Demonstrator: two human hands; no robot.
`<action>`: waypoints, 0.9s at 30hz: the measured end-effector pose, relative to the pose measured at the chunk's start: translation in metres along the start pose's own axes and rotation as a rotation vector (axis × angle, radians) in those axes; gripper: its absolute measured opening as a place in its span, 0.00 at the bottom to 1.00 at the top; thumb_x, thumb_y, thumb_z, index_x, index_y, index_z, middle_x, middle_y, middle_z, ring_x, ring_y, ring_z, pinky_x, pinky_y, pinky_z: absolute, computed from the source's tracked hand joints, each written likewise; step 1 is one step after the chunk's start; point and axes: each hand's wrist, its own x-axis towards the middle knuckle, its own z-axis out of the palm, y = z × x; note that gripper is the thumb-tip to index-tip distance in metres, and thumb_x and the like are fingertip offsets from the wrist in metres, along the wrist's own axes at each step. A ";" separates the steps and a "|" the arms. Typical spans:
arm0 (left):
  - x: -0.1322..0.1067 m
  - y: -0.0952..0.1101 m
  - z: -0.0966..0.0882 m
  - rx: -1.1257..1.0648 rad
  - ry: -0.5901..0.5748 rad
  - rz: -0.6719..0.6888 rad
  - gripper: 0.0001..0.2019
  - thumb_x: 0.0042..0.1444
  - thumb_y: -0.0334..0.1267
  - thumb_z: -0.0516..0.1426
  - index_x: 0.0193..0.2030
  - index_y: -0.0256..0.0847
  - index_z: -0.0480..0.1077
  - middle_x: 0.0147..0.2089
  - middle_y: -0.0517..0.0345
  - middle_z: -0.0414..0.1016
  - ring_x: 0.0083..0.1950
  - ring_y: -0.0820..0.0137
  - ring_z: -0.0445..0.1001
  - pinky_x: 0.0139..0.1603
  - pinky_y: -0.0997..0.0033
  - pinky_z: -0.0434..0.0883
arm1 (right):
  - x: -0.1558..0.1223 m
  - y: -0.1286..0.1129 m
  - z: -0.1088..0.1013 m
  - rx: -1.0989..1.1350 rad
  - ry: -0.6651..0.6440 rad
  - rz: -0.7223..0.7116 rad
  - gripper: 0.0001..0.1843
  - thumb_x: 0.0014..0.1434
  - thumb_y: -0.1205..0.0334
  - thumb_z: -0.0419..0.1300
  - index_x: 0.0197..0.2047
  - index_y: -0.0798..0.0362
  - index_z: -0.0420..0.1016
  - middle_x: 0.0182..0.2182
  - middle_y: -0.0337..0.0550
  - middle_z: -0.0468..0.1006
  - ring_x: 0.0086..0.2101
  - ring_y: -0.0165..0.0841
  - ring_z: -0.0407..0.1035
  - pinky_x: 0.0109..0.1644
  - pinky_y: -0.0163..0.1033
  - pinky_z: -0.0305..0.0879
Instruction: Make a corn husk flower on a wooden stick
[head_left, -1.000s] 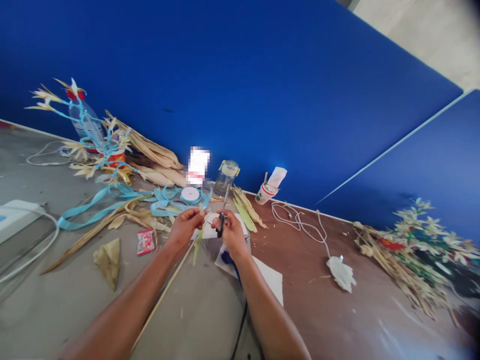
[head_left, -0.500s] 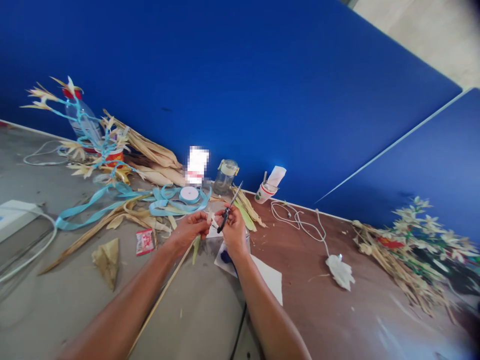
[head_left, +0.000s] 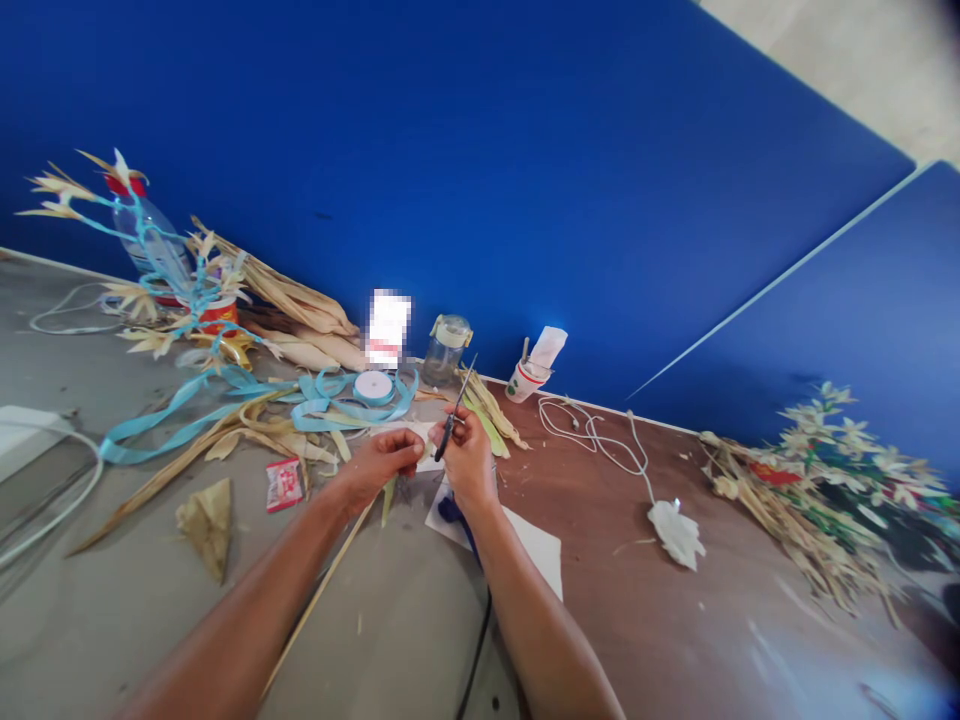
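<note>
My right hand (head_left: 466, 458) is closed round a pair of scissors (head_left: 448, 434), whose blades point up and away. Just left of it, my left hand (head_left: 384, 462) is pinched shut; a small pale piece, perhaps corn husk, shows at its fingertips, too small to name surely. The two hands are a little apart. Under and behind them lies white paper (head_left: 420, 436). A strip of green husk (head_left: 388, 500) hangs below my left hand, and a long thin pale stalk (head_left: 330, 575) runs along my left forearm.
Blue ribbon (head_left: 169, 425) and its spool (head_left: 373, 386) lie behind my left hand among dried husks (head_left: 300, 345). A glass jar (head_left: 447, 350) and a paper cup (head_left: 526, 380) stand by the blue partition (head_left: 480, 180). A husk-flower branch (head_left: 199, 290) stands left; a white cable (head_left: 592, 435) lies right.
My hands have drawn slightly apart, the left one moving away from the scissors. The whole view has shifted a little, with things now slightly further left.
</note>
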 end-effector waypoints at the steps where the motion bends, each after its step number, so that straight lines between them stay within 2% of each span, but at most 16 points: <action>1: 0.000 0.000 0.000 0.008 0.007 0.004 0.12 0.44 0.43 0.66 0.25 0.37 0.71 0.24 0.62 0.67 0.25 0.76 0.65 0.28 0.76 0.62 | 0.000 0.000 0.001 0.000 -0.011 0.002 0.21 0.43 0.64 0.63 0.43 0.52 0.67 0.24 0.33 0.73 0.24 0.28 0.68 0.29 0.33 0.66; 4: 0.002 0.000 0.002 -0.001 0.047 0.016 0.13 0.44 0.43 0.66 0.24 0.37 0.70 0.22 0.63 0.65 0.24 0.78 0.62 0.26 0.77 0.60 | -0.001 0.001 0.002 -0.017 -0.023 -0.004 0.21 0.44 0.62 0.63 0.43 0.52 0.66 0.26 0.35 0.74 0.25 0.29 0.69 0.28 0.33 0.66; 7: 0.005 0.001 0.001 -0.096 0.204 0.066 0.14 0.41 0.44 0.67 0.24 0.37 0.69 0.21 0.65 0.64 0.22 0.79 0.60 0.25 0.78 0.59 | -0.002 0.005 0.002 -0.088 -0.036 -0.025 0.22 0.47 0.58 0.62 0.45 0.52 0.65 0.28 0.37 0.75 0.26 0.29 0.69 0.29 0.33 0.65; 9: 0.007 0.003 0.000 -0.168 0.324 0.111 0.15 0.39 0.43 0.67 0.25 0.36 0.69 0.20 0.66 0.64 0.22 0.80 0.60 0.25 0.79 0.59 | -0.005 0.011 0.003 -0.179 -0.089 -0.037 0.21 0.48 0.57 0.62 0.45 0.52 0.66 0.30 0.38 0.76 0.28 0.30 0.70 0.31 0.34 0.66; 11: 0.007 0.005 -0.002 -0.229 0.384 0.135 0.15 0.39 0.43 0.68 0.25 0.36 0.69 0.19 0.67 0.63 0.21 0.80 0.60 0.24 0.80 0.59 | -0.010 0.017 0.005 -0.302 -0.150 -0.061 0.19 0.50 0.57 0.62 0.45 0.52 0.68 0.32 0.41 0.77 0.30 0.31 0.72 0.33 0.35 0.67; 18: 0.002 0.014 0.000 -0.346 0.398 0.115 0.15 0.40 0.42 0.67 0.25 0.38 0.65 0.18 0.68 0.61 0.20 0.80 0.60 0.20 0.81 0.55 | -0.029 0.019 0.015 -0.751 -0.259 -0.193 0.17 0.53 0.61 0.59 0.48 0.53 0.70 0.31 0.42 0.78 0.29 0.35 0.72 0.34 0.37 0.65; 27: 0.001 0.015 0.002 -0.325 0.427 0.116 0.15 0.41 0.42 0.66 0.25 0.38 0.64 0.16 0.69 0.60 0.18 0.81 0.57 0.18 0.81 0.52 | -0.033 0.013 0.018 -0.930 -0.281 -0.258 0.17 0.52 0.65 0.58 0.47 0.54 0.71 0.28 0.42 0.78 0.28 0.34 0.71 0.34 0.35 0.61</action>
